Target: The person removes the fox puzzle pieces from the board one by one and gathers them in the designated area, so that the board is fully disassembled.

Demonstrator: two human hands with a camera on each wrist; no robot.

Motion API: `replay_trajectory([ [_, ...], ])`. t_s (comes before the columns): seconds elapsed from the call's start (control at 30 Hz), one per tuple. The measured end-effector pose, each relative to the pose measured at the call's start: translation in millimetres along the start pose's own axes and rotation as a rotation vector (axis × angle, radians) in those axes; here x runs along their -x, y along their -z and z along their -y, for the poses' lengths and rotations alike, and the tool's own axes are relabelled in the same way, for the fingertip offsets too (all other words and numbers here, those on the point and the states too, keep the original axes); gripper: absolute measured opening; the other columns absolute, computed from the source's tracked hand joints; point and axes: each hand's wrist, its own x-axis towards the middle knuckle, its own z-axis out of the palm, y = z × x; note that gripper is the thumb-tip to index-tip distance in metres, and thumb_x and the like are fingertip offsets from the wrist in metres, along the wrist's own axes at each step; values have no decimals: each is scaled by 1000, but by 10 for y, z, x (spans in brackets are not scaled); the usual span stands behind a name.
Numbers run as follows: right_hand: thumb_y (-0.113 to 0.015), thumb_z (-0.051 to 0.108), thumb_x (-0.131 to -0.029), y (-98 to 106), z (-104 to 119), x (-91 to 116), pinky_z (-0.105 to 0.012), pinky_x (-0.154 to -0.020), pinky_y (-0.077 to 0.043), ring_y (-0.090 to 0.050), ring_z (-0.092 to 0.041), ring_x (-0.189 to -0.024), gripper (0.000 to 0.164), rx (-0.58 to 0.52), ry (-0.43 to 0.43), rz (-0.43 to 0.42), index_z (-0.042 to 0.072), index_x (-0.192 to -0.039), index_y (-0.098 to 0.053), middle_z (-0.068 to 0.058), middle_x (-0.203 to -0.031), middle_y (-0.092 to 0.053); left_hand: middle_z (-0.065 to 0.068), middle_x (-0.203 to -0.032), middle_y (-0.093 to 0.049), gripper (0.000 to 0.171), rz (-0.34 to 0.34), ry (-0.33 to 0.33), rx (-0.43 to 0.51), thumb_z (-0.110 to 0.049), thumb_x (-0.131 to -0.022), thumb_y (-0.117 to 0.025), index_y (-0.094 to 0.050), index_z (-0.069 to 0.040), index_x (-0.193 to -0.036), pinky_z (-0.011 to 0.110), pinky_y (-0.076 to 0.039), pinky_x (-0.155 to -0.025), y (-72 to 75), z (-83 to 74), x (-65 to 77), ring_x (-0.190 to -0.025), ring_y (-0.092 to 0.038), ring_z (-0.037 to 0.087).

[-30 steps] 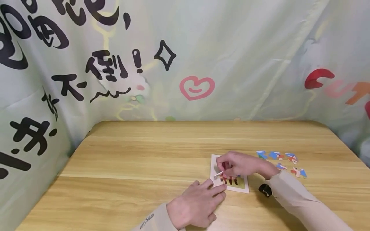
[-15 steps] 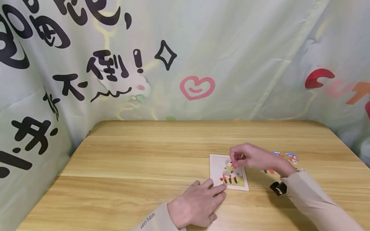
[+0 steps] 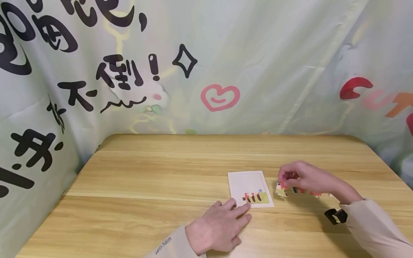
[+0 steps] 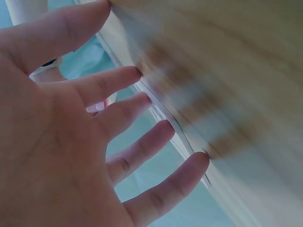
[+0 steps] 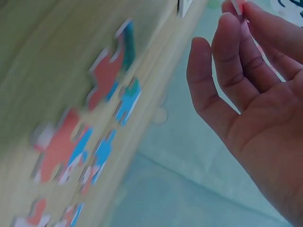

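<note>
My right hand (image 3: 308,179) pinches a jigsaw piece (image 3: 281,191), yellowish with red and dark patches, low over the table to the right of the puzzle board. In the right wrist view, only a sliver of that piece shows between thumb and fingertips. The white puzzle board (image 3: 246,179) lies flat, with joined pieces (image 3: 259,197) along its lower right part showing red, dark stripes and yellow-green. My left hand (image 3: 219,227) rests with spread fingers at the board's near edge. The left wrist view shows its fingertips (image 4: 163,130) along that edge.
Several loose jigsaw pieces (image 5: 61,146) in red, blue and white lie on the wooden table (image 3: 145,179), partly hidden behind my right hand in the head view. A printed curtain (image 3: 258,71) hangs behind the table. A black wrist device (image 3: 335,216) sits at my right cuff.
My right hand has lifted a piece from over the board and carried it right, towards the loose pieces. The board has shifted slightly left and away. The left hand stays nearly still.
</note>
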Motion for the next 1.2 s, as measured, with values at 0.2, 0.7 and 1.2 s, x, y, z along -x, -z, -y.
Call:
replay_trajectory([
  [0.2, -59, -3, -98, 42, -65, 151, -21, -35, -35, -41, -3, -48, 17, 9, -16, -10, 12, -93, -66, -1, -67, -55, -15, -162, -29, 63, -17, -4, -2, -57, -97, -59, -44, -33, -153, 31, -47, -93, -7, 3, 14, -128, -37, 11],
  [0.7, -61, -14, -92, 29, -288, 330, -25, -48, -40, -47, 1, -65, 30, 96, 123, -29, 15, -88, -67, 11, -80, -61, -14, -162, -28, 67, -16, -7, -23, -62, -95, -58, -44, -32, -153, 30, -47, -90, -1, -2, 10, -127, -39, 12],
  [1.2, -68, -17, -86, -17, -407, 384, -23, -50, -41, -46, 2, -68, 26, 128, 162, -6, 9, -84, -69, 11, -78, -63, -14, -162, -29, 67, -18, 1, -16, -62, -95, -58, -44, -32, -153, 30, -47, -90, 0, -11, 7, -126, -39, 12],
])
